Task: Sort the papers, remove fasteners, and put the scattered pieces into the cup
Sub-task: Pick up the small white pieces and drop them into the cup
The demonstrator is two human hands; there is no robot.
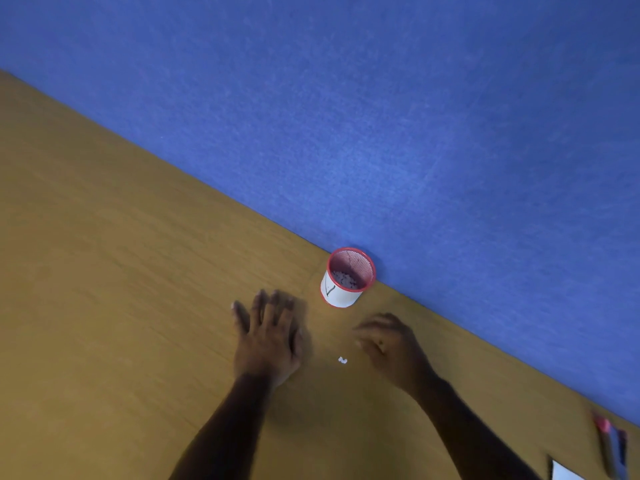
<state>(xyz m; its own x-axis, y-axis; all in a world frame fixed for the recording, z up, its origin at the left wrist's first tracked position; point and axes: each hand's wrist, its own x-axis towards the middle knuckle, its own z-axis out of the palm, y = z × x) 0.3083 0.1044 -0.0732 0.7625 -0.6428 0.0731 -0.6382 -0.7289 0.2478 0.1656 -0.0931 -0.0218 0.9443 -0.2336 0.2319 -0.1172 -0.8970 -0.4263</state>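
Observation:
A red mesh cup (pixel 349 277) with a white paper band stands on the wooden desk (pixel 121 289) against the blue wall; small pale pieces lie in its bottom. My left hand (pixel 268 337) lies flat on the desk with straight fingers, left of and below the cup. My right hand (pixel 391 348) hovers low over the desk with its fingers curled downward; whether it holds anything is hidden. A small white scrap (pixel 342 360) lies on the desk between the two hands.
The blue fabric wall (pixel 415 116) runs along the desk's far edge. At the lower right lie several markers (pixel 613 448) and the corner of a white sheet of paper (pixel 564 472).

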